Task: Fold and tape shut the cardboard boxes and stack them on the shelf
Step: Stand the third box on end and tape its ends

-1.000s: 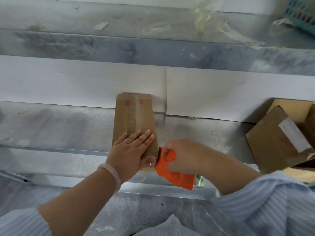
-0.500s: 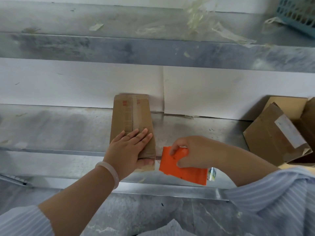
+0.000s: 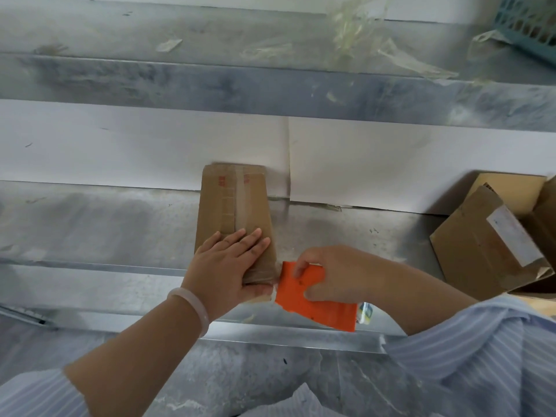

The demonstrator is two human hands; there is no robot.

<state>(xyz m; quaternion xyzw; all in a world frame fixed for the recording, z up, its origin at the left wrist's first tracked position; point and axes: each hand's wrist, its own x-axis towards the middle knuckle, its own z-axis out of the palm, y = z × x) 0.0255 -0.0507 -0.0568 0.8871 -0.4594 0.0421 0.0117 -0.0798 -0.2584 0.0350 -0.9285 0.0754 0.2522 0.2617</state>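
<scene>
A narrow brown cardboard box lies on the metal shelf, its far end against the white back panel. Clear tape runs along its top seam. My left hand lies flat on the near end of the box, fingers straight, thumb under the front edge. My right hand grips an orange tape dispenser right beside the box's near right corner, with tape reaching onto that end.
Several open cardboard boxes sit at the right end of the shelf. An upper metal shelf carries tape scraps and a teal basket at the far right. The shelf's front lip runs below my hands.
My right hand drew the orange dispenser away to the right, then brought it back against the box's near corner. The left hand stayed flat on the box.
</scene>
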